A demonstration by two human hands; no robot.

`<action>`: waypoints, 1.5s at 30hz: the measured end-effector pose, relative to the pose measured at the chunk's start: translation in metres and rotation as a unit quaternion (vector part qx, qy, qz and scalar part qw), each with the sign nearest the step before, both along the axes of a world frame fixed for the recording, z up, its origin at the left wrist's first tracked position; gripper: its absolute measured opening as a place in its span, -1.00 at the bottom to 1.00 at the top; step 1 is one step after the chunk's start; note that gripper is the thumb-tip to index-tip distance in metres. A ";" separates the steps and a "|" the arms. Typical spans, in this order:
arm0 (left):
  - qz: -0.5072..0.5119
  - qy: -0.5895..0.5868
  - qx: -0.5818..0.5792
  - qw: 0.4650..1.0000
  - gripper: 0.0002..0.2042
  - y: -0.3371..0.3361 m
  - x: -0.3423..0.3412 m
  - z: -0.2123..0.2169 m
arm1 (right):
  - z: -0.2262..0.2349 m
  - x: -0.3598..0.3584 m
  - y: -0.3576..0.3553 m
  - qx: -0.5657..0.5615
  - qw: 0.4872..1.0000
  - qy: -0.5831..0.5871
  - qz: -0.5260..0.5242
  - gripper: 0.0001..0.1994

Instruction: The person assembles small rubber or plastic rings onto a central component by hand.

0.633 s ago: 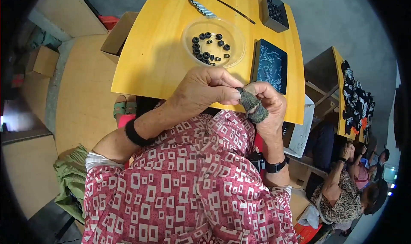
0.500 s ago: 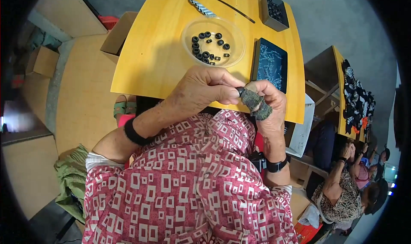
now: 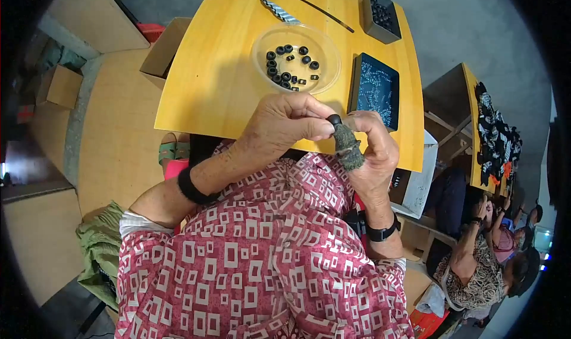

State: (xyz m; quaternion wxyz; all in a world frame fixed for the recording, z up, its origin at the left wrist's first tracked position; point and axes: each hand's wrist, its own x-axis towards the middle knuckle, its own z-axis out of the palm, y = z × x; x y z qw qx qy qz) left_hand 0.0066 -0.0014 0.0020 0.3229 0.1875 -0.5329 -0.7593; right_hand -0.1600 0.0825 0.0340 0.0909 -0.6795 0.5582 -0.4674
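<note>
Above the near edge of the table, my left hand (image 3: 284, 125) pinches a small black bead-like piece (image 3: 334, 119) between thumb and fingertips. From that piece hangs a fuzzy grey-green piece (image 3: 346, 144), narrowed at its middle; its exact kind does not show. My right hand (image 3: 379, 146) is curled against the fuzzy piece, index finger bent beside the black end. Some right fingertips are hidden behind it. Just beyond my hands, a clear round plastic bowl (image 3: 332, 77) holds several black ring-shaped beads (image 3: 286, 76).
Right of the bowl lies a dark blue tray (image 3: 355, 89) of small clear bits. Behind it stands a grey bin (image 3: 380, 34) of black pieces. A striped braided item (image 3: 278, 9) and a thin black strip (image 3: 318, 9) lie farther back. People (image 3: 476, 267) sit at another table at right.
The fuzzy piece has turned to hang more upright below the black end. My right hand has shifted slightly and its fingers have re-set around it. My left hand keeps its pinch.
</note>
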 end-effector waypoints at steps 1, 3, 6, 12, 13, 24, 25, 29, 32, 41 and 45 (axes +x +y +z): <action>0.000 0.000 0.000 1.000 -0.81 0.000 0.000 0.001 | 0.002 0.000 0.000 0.000 1.000 0.000 0.000 -0.80; -0.007 -0.012 0.033 0.999 -0.80 0.000 0.000 0.003 | 0.004 0.000 -0.001 -0.021 0.998 0.053 0.014 -0.79; -0.019 -0.004 0.112 0.993 -0.77 -0.003 0.000 0.006 | 0.005 -0.003 0.001 0.009 0.999 -0.006 0.034 -0.80; -0.058 0.007 0.223 0.973 -0.70 -0.002 0.000 0.006 | -0.001 -0.010 0.002 0.045 0.971 -0.234 0.029 -0.80; -0.059 0.007 0.223 0.973 -0.70 -0.002 0.000 0.006 | -0.002 -0.010 0.001 0.046 0.971 -0.234 0.027 -0.80; -0.081 0.036 0.241 0.967 -0.69 0.003 -0.001 -0.001 | -0.010 -0.004 -0.004 0.004 0.990 -0.130 0.049 -0.78; -0.080 0.036 0.241 0.967 -0.69 0.003 -0.001 0.000 | -0.010 -0.004 -0.004 0.004 0.990 -0.130 0.049 -0.78; -0.089 0.052 0.253 0.962 -0.68 0.003 0.000 0.000 | -0.008 -0.002 -0.002 0.012 0.991 -0.128 0.035 -0.76; -0.095 0.059 0.264 0.958 -0.67 0.002 0.000 0.000 | -0.012 -0.004 -0.002 0.009 0.990 -0.136 0.026 -0.75; -0.089 0.051 0.253 0.962 -0.68 0.003 -0.001 0.001 | -0.007 -0.002 -0.002 -0.030 0.997 -0.066 0.016 -0.74; -0.087 0.033 0.242 0.966 -0.68 0.002 -0.002 0.002 | -0.002 -0.003 -0.002 -0.071 0.996 0.059 0.015 -0.71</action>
